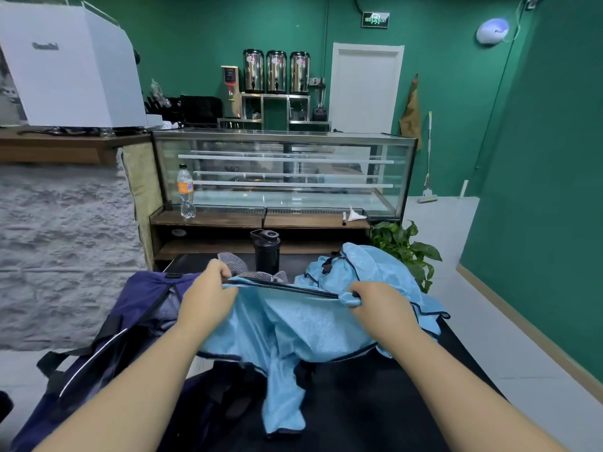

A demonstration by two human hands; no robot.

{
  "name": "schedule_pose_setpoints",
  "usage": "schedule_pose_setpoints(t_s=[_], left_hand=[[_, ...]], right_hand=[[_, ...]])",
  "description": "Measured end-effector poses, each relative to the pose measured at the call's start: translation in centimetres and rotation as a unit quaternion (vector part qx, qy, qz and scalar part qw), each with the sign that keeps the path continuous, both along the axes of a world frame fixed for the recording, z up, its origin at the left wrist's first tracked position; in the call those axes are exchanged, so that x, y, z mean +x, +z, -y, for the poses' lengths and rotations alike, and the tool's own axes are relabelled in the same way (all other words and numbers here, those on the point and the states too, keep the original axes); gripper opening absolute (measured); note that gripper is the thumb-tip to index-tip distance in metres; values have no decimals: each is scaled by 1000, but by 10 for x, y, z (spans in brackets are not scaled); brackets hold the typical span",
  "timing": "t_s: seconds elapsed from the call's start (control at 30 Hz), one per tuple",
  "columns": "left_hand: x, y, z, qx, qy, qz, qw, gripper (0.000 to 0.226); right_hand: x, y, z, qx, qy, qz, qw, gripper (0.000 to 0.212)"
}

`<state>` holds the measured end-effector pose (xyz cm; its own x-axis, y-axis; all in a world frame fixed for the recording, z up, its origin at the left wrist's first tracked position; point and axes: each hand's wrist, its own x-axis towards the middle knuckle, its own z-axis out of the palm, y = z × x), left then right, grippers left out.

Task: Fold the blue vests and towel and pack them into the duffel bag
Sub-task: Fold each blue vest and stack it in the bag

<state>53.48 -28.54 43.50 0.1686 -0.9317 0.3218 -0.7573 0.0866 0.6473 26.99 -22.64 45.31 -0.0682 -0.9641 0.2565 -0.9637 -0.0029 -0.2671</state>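
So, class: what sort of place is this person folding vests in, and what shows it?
Probably a café or drinks shop. A glass display case stands ahead, three steel drink urns line the back shelf, and a white espresso-type machine sits on the counter at left.

the dark navy duffel bag (107,337) runs off the left and bottom edges, so its full shape cannot be seen. the striped grey towel (264,275) is mostly hidden behind the light blue mesh vest (293,334) and the left hand (208,291). the fingertips of the right hand (375,301) are tucked under the vest's dark trim. both arms are cut off at the bottom edge. the words on the green exit sign (375,19) are too blurry to read. the big white machine (65,66) is cut off at the top left.
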Motion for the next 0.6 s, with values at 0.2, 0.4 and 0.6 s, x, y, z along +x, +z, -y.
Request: schedule_pose_setpoints(t_s=[0.2,0.4,0.6], left_hand=[[-1,6,0,71,-51,-29,996,24],[-25,32,-27,98,-236,-210,944,14],[-38,41,-58,91,-354,-213,906,37]], right_hand=[[-8,-2,-3,15,-4,107,994,6],[21,19,-25,9,107,338,935,18],[48,25,-38,-16,207,386,899,32]])
